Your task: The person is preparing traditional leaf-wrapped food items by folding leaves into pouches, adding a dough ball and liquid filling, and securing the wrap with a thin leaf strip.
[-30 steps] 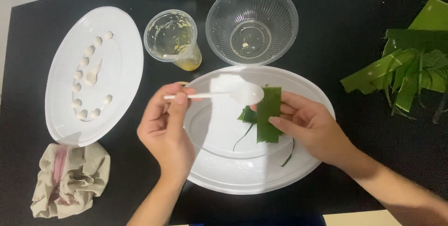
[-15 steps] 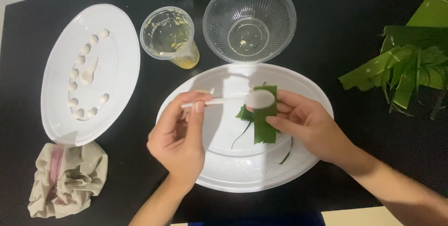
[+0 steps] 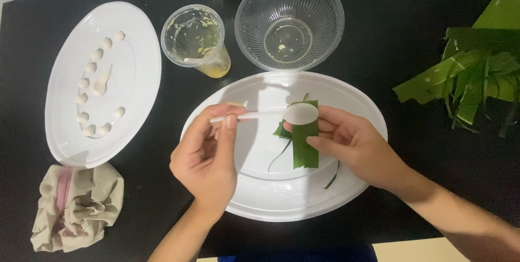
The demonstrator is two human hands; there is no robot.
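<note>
Head view: left hand (image 3: pixel 208 156) pinches the thin handle of a white plastic spoon (image 3: pixel 271 115) between thumb and forefinger, other fingers curled loosely. Right hand (image 3: pixel 352 143) has its fingers closed around a folded strip of green leaf (image 3: pixel 304 140), thumb on the near fold, forefinger behind the top edge.

Change over the last second: the spoon bowl, previously over the plate left of the leaf, now sits at the leaf's top opening, touching or just above it; cannot tell which. Reading: filling is being delivered into the leaf pocket.

Leaf: matte, ribbed, creased into a flat packet, with narrow strands trailing below. It is held just over a large white oval plate (image 3: pixel 346 186), smooth and glossy.

Beyond: a clear plastic cup (image 3: pixel 197 40) with yellowish residue, a ribbed clear bowl (image 3: pixel 290 21), nearly empty. Far left, a second oval plate (image 3: pixel 135 78) carries small pale dough balls (image 3: pixel 82 99) in an arc. A crumpled beige cloth (image 3: pixel 76 205) lies below it; more cut leaves (image 3: pixel 471 72) lie at right on the black table (image 3: pixel 417 34).
</note>
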